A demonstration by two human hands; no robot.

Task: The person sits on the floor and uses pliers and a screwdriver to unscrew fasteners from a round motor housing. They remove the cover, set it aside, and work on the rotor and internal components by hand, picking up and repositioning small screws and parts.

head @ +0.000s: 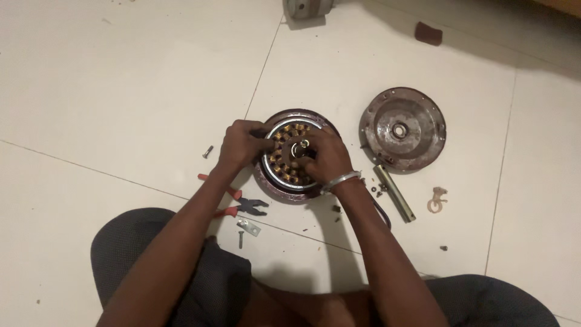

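Head view: on the pale glossy tiled floor (121,91) lies a round fan motor (290,181), its dark metal shell ringing copper-coloured windings and a steel shaft. The left hand (242,144) pinches the motor's shiny rim, grip pressed together; the right hand (324,156), with a metal bangle (342,180), closes its grip around the centre shaft. Near the motor lie a rusty domed cover (402,128), a brass-toned tube (393,192), red-handled pliers (239,203) and a loose bolt (207,151).

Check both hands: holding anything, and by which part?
Both grip the motor core in its housing: left hand at its left rim, right hand at the centre shaft.
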